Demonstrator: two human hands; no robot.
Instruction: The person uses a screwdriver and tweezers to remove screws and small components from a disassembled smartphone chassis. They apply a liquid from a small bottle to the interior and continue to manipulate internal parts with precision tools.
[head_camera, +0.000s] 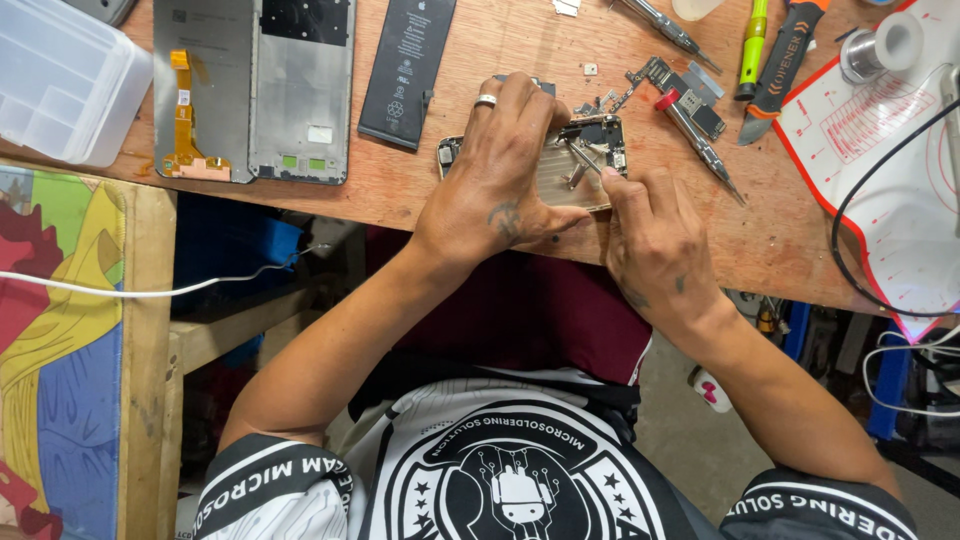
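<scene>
Disassembly looks well underway: the opened phone (570, 160) lies at the wooden bench's (480, 200) near edge, innards bare, loose parts (680, 95) and a black battery (405, 70) already set aside. Left hand (495, 170) clamps the phone flat; right hand (650, 235) pinches tweezers (580, 160) into it, so pieces apparently remain inside.

I'm seeing a worn, matt wooden desk (480, 205), a bare metal phone (570, 170), a glossy black battery (405, 70) and a translucent plastic box (60, 80).
</scene>
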